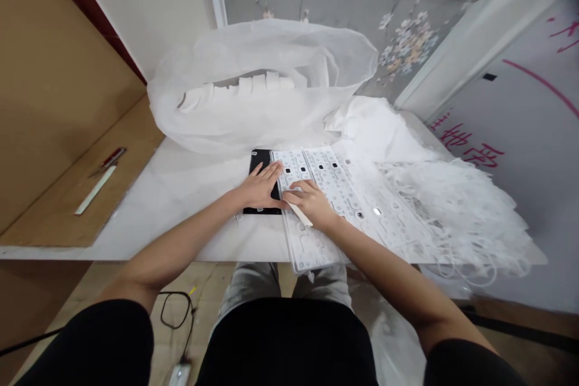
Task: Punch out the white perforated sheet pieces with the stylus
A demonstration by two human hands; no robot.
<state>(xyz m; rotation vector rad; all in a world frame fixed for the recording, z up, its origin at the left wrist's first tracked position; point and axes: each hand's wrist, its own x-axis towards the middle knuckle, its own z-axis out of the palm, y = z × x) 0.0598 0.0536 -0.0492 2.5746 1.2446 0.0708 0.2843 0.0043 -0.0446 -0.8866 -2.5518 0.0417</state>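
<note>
From my remote seat I watch a white table (167,190) under a black plate (260,158). Beyond the plate sits a big translucent bag (235,117); well to its right, a heap of white loops (470,211). Patterned white sheets (335,187) lie against the plate's right side. I have the left hand (261,186) flat across the plate, fingers spread; just right of it, the right hand (313,202) curls over a narrow strip (301,216), its grip unclear to me.
</note>
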